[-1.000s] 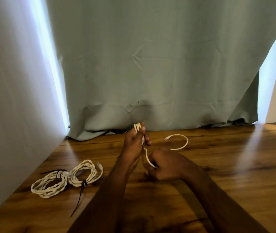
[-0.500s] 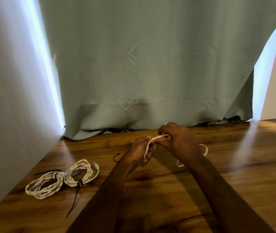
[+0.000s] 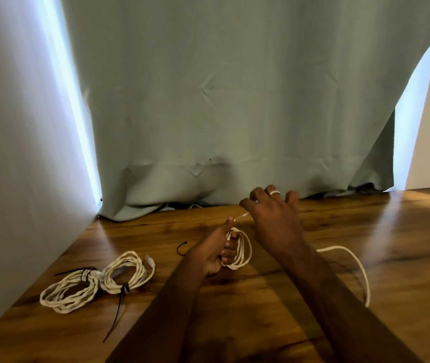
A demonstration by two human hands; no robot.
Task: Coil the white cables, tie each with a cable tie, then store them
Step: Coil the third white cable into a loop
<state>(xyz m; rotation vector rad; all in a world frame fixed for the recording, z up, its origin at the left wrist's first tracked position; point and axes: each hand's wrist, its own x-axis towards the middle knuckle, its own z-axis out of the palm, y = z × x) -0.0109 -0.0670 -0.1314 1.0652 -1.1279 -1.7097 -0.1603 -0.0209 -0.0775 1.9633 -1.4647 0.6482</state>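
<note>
Coiling the white cable (image 3: 242, 247)
Left hand (image 3: 214, 254) grips its loops; right hand (image 3: 274, 218), at 1 o'clock, pinches the strand between them.

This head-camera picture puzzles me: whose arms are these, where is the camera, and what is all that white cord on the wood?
There is no machine here. A person wears a camera on the head, so you look forward and down along their own two arms. The left hand holds a small coil of white cable in its grip. The right hand pinches the strand leading up from that coil, and the loose end trails over the wooden table to the right. On the left lie two finished coils, each bound with a black cable tie. A spare black tie lies just beyond the left hand. Behind hangs a grey-green curtain.
</note>
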